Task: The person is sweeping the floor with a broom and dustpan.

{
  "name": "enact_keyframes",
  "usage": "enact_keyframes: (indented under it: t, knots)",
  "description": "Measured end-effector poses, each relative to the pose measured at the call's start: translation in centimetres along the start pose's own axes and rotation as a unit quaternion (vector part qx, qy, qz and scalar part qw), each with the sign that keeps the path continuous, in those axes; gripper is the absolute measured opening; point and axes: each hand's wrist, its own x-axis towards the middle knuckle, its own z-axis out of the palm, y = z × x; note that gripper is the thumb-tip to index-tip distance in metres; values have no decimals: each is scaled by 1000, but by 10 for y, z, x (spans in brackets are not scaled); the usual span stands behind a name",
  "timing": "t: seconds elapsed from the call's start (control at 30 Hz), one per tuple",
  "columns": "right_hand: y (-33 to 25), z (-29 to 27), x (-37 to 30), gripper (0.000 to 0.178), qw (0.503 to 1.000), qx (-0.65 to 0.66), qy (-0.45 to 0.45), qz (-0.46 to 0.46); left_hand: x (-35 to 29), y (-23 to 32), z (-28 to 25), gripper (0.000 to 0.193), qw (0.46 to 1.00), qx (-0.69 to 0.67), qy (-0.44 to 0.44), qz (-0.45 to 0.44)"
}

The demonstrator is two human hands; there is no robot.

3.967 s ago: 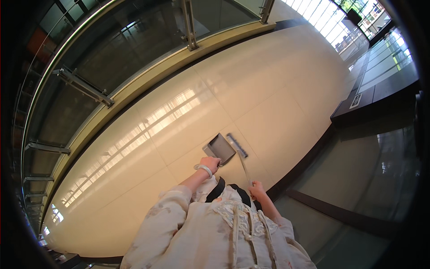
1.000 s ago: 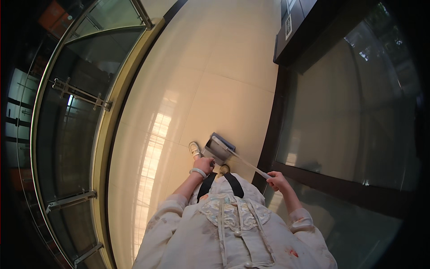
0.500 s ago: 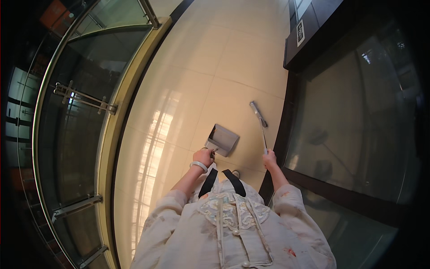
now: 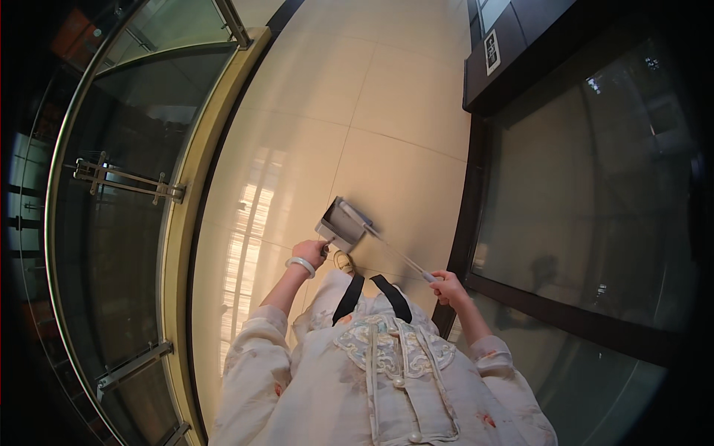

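Observation:
My left hand (image 4: 311, 253), with a pale bangle on its wrist, is closed round the handle of a grey dustpan (image 4: 343, 235). The pan's open side faces up and to the right, low over or on the floor; I cannot tell which. My right hand (image 4: 448, 287) grips the grey end of a long-handled broom (image 4: 405, 260). The broom's thin handle slants up and left, and its narrow grey head (image 4: 358, 216) lies across the dustpan's right edge. Bristles are too blurred to make out.
Pale glossy tiles make up the floor (image 4: 401, 97). A glass railing (image 4: 149, 223) with a yellowish base runs along the left. On the right stands a dark-framed glass panel (image 4: 580, 215) with reflections. My shoe (image 4: 343, 262) shows just below the dustpan.
The broom head has swung left and down from the open floor to the dustpan. My right hand has lowered slightly. My left hand and the dustpan have shifted left.

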Motion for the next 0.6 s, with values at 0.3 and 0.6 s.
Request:
enact_keyframes:
  t: [0.3,0.6]
  knots:
    - [-46,55,96,38,974,-93,177,-108,-4,-47,-37,11,999,-38,4,-20]
    - [-50,114,49,34,986,-151,-6,-69,15,-45,-43,14,999,-35,8,-36]
